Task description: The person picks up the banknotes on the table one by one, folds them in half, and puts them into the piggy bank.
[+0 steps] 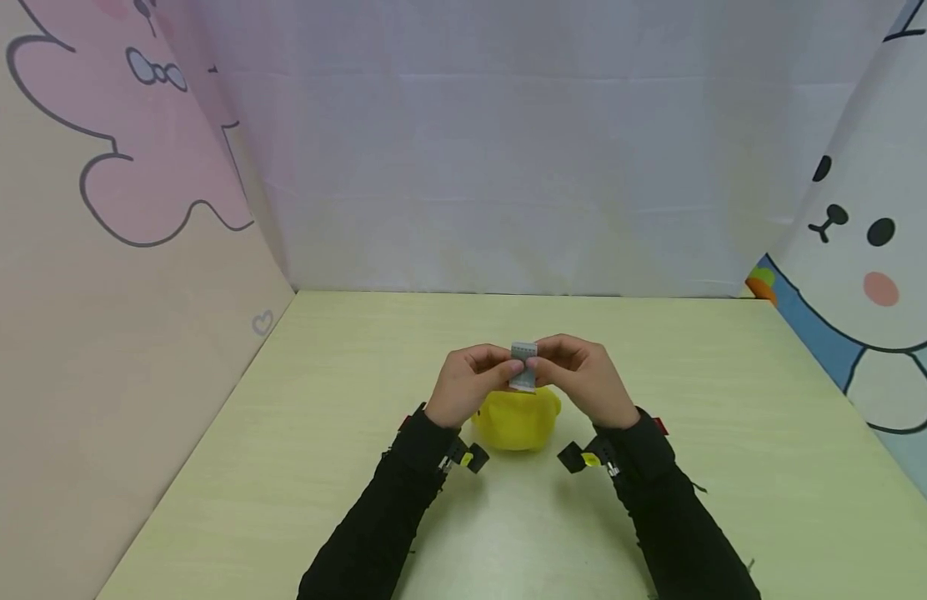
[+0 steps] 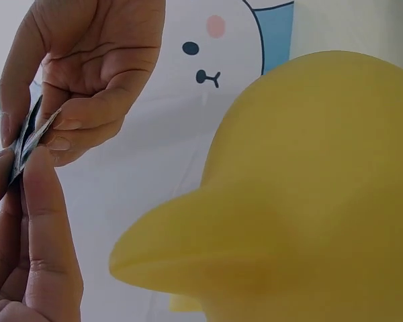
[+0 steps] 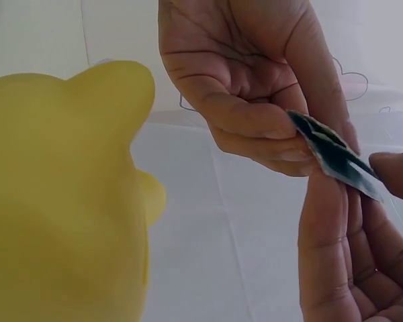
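Observation:
In the head view, both hands meet around a small grey foil-like packet (image 1: 523, 367) with a row of dark marks along its top edge. My left hand (image 1: 474, 382) pinches its left side between thumb and fingers; my right hand (image 1: 583, 379) pinches its right side, thumbs facing up. Seen edge-on in the left wrist view, the packet (image 2: 28, 144) shows two layers spread in a V. Its dark teal face shows in the right wrist view, where the packet (image 3: 332, 154) is tilted. Just below the hands stands a rounded yellow toy (image 1: 516, 421) with a bill-like bulge.
A pale yellow-green tabletop (image 1: 343, 500) lies under the arms. White cloth (image 1: 508, 167) hangs behind it, with a pink cartoon panel (image 1: 163, 142) on the left and a white bear-like one (image 1: 869, 267) on the right. Cameras sit on both dark sleeves.

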`<state>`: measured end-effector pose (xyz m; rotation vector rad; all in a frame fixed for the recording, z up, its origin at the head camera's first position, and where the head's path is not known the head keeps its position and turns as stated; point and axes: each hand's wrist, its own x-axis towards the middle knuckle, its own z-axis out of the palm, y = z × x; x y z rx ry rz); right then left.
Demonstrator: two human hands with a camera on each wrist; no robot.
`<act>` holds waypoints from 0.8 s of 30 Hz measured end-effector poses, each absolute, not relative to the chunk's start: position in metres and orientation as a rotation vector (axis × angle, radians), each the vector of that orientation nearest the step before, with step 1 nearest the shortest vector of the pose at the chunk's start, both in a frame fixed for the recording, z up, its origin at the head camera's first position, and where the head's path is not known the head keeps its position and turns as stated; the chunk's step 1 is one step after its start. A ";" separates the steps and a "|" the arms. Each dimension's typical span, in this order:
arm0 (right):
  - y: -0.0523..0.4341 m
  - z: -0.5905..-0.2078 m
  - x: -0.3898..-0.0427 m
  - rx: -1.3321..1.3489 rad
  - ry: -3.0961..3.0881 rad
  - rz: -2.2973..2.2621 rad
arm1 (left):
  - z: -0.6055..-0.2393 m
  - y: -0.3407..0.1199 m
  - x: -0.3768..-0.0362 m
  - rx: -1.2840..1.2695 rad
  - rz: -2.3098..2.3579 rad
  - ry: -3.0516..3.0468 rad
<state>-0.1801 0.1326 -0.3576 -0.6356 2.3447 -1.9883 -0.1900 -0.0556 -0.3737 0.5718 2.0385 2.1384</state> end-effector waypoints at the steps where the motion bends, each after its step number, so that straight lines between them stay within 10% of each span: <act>1: 0.132 -0.358 -0.180 -0.633 2.347 -1.986 | -0.374 -0.056 -0.190 0.568 2.136 2.046; 24: 0.131 -0.360 -0.181 -0.635 2.350 -2.025 | -0.375 -0.056 -0.192 0.549 2.113 2.106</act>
